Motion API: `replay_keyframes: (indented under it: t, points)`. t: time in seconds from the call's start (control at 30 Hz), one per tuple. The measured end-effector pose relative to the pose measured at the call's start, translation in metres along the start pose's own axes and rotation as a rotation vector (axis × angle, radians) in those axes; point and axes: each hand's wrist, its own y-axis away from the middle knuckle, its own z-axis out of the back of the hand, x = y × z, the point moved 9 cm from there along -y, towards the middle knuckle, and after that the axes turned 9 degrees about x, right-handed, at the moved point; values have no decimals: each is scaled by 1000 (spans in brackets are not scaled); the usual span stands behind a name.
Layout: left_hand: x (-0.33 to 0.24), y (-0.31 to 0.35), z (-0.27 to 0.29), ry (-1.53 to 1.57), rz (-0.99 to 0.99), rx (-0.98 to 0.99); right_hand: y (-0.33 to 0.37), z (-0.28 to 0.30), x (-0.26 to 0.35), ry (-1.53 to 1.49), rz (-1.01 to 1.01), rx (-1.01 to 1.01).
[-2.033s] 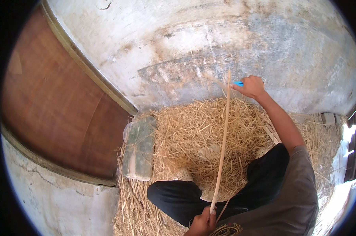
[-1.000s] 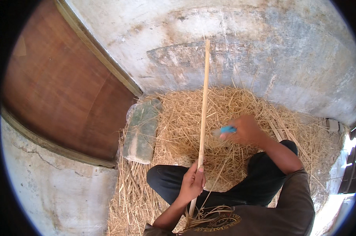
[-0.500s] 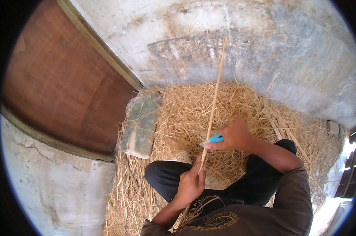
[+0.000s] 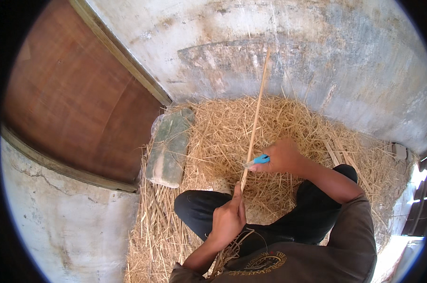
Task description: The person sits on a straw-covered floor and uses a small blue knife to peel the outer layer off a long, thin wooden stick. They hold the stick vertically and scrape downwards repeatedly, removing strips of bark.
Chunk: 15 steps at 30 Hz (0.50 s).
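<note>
My left hand [image 4: 228, 218] grips the near end of a long thin pale stick [image 4: 257, 113] that points away from me toward the wall. My right hand [image 4: 282, 155] holds a small knife with a blue handle [image 4: 259, 160], its blade resting against the stick just above my left hand. I sit cross-legged in dark trousers [image 4: 199, 212] on a bed of loose straw [image 4: 223, 141]. More thin strips trail from under my left hand near my lap.
A flat greenish-grey stone slab [image 4: 168, 146] lies on the straw to my left. A brown wooden door [image 4: 76, 99] with a pale frame stands at the left. A stained concrete wall [image 4: 317, 61] rises behind the straw. Dark objects show at the right rim.
My right hand has drawn the blue-handled knife down the stick, from its far tip to just above my left hand. My left hand has shifted up the near end.
</note>
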Motion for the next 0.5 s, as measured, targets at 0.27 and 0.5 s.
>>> replay_keyframes:
  t: [0.27,0.5]
  points:
    - [-9,9,-8,51,-24,62,-14,32,-96,2,-426,-201]
    - [-4,20,-12,76,10,31,8,21,-20,121,-13,-351]
